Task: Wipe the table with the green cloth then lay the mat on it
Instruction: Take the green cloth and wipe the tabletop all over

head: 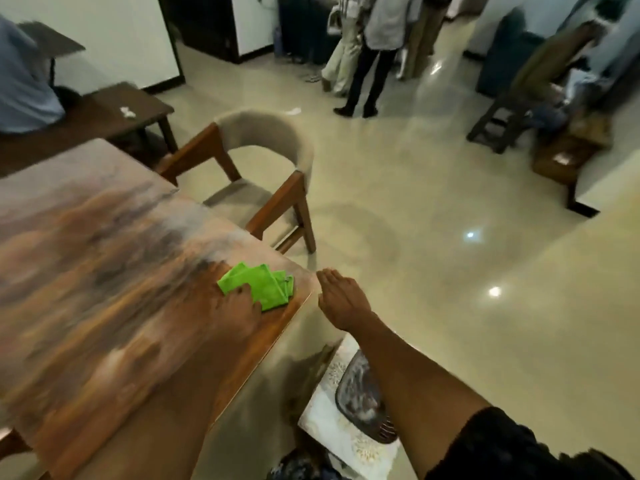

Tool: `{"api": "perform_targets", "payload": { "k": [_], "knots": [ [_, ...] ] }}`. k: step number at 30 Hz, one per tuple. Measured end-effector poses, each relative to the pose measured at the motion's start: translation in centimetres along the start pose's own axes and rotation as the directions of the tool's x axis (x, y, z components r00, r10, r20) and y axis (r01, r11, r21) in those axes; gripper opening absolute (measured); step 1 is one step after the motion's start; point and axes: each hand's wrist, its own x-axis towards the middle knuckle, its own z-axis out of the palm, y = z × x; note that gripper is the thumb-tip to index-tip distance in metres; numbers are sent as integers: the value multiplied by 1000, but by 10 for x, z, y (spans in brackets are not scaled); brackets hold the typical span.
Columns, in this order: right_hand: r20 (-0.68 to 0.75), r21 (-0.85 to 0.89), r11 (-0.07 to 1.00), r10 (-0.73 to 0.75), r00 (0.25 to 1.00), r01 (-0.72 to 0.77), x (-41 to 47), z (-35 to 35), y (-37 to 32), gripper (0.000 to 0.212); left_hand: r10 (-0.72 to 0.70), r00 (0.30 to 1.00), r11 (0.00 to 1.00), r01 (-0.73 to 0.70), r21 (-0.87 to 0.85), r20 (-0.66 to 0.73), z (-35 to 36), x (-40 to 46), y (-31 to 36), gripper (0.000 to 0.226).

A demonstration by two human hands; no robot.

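Note:
A folded green cloth (263,284) lies near the right edge of the wooden table (104,254). My left hand (242,306) rests flat on the cloth's near-left corner, fingers straight, pressing it to the tabletop. My right hand (341,297) hovers open in the air just past the table's edge, fingers together, holding nothing. A white patterned mat (332,420) lies low beside the table, under my right forearm, with a dark oval patterned piece (360,400) on top of it.
A beige chair with wooden legs (263,174) stands at the table's far right side. A dark bench (104,112) sits at the back left. Several people stand on the glossy tile floor (450,271) beyond; a stool and boxes are at the far right.

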Motion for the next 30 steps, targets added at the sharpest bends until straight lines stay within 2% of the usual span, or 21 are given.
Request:
{"api": "perform_targets", "payload": {
  "k": [3,6,9,14,20,25,30],
  "knots": [
    [-159,52,994,105,982,-98,-33,-43,27,49,150,978,989,-147,30,-142,-13,-17,48,57],
    [-259,117,977,203,944,-178,-79,-69,55,41,279,943,958,-260,122,-184,-17,-31,91,46],
    [-326,158,951,304,895,-265,-125,-76,83,36,364,913,927,-337,166,-182,-18,-41,131,49],
    [-347,207,911,409,844,-356,-195,-62,128,34,495,851,859,-450,243,-174,-1,-68,182,46],
    [-387,241,893,448,806,-380,-268,-45,185,39,567,811,806,-511,300,-142,29,-104,263,42],
    [-375,238,892,450,810,-385,-339,-21,244,42,678,714,729,-622,287,-174,71,-148,353,62],
    [-338,234,878,475,813,-416,-405,10,309,41,705,697,698,-648,304,-134,115,-189,428,71]
  ]
}}
